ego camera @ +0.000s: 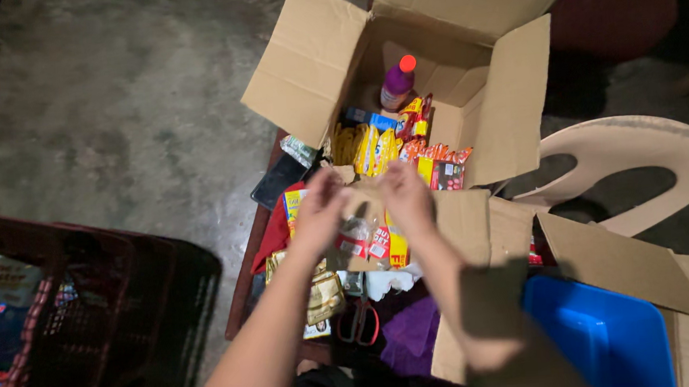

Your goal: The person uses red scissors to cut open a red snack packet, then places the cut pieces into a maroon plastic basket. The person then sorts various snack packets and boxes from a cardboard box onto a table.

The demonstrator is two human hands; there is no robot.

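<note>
Bottle [396,85] and snack packets [374,147] in open cardboard box [303,67], crate [85,300] left, chair [641,156] right, scissors [360,322] nearer

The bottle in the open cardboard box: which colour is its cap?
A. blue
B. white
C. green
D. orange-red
D: the purple bottle standing at the back of the cardboard box has an orange-red cap.

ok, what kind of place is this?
Probably a home or small shop's packing spot, dimly lit. Bare concrete floor, an open cardboard box filled with snack packets and a purple bottle, a plastic chair, and dark red crates of goods.
</note>
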